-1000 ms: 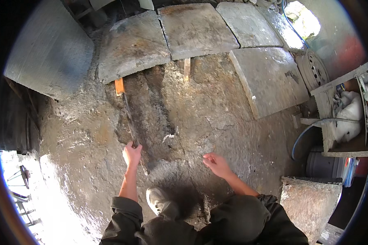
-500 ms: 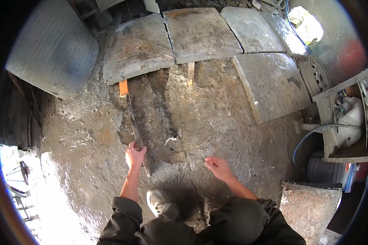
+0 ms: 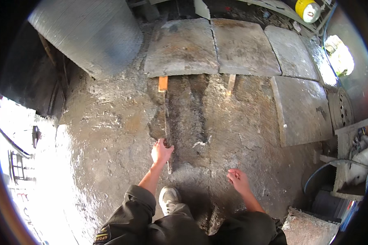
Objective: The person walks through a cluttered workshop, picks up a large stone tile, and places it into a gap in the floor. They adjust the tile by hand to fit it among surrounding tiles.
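My left hand (image 3: 161, 152) grips a long, narrow, dirty strip (image 3: 166, 116) near its lower end. The strip runs away from me along the rough floor (image 3: 110, 151) to an orange wooden block (image 3: 163, 83) at the front edge of a concrete slab (image 3: 181, 47). My right hand (image 3: 238, 179) is held over the floor to the right, its fingers curled and pinched; anything between them is too small to make out. A second short wooden piece (image 3: 231, 83) sticks out from under the middle slab (image 3: 245, 45). My shoe (image 3: 169, 199) is between my hands.
More slabs (image 3: 300, 112) lie at the right, beside a wheel rim (image 3: 341, 107), a wooden crate (image 3: 341, 159) with white sacking, and a hose (image 3: 317, 173). A large leaning board (image 3: 86, 36) stands at back left; a yellow cylinder (image 3: 306, 10) is at back right.
My view has swung, shifting the scene rightward and bringing the yellow cylinder into sight. My left hand still grips the strip; my right hand stays curled in about the same place over the floor.
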A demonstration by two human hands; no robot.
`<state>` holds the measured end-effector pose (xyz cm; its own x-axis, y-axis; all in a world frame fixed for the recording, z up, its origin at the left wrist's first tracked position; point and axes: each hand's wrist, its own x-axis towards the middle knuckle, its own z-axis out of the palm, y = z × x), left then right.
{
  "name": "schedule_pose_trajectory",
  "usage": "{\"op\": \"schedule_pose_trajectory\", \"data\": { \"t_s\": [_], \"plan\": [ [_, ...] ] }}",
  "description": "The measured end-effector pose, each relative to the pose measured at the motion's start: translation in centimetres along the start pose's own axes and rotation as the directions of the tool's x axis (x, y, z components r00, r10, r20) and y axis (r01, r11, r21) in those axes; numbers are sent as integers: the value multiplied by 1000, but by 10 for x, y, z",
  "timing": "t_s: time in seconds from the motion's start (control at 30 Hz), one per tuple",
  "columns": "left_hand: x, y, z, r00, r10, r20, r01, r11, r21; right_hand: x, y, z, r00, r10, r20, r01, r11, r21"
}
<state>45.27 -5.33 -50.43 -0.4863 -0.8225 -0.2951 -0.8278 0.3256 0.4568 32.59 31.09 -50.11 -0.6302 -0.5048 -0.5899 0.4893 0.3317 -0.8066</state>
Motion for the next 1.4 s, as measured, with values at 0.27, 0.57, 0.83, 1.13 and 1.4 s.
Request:
{"op": "schedule_pose_trajectory", "data": {
  "t_s": [0.27,0.57,0.83,1.13,1.4],
  "plan": [
    [-2,8,-7,999,-50,5,50,999,-2,1,0,-4,999,-35,-9,35,999,-28],
    [-3,13,-12,998,-56,29,56,998,5,2,5,-6,999,-51,11,51,999,-4],
    [3,-2,-16,974,-52,222,129,928,-349,-1,2,-6,999,-50,-10,50,999,-3],
    [12,-2,-11,932,-16,363,304,581,-755,-1,7,-8,998,-68,-9,68,997,-47],
    [46,-20,-9,873,-137,468,478,428,-767,-4,8,-9,998,-69,-3,69,997,-47]
  ]
}}
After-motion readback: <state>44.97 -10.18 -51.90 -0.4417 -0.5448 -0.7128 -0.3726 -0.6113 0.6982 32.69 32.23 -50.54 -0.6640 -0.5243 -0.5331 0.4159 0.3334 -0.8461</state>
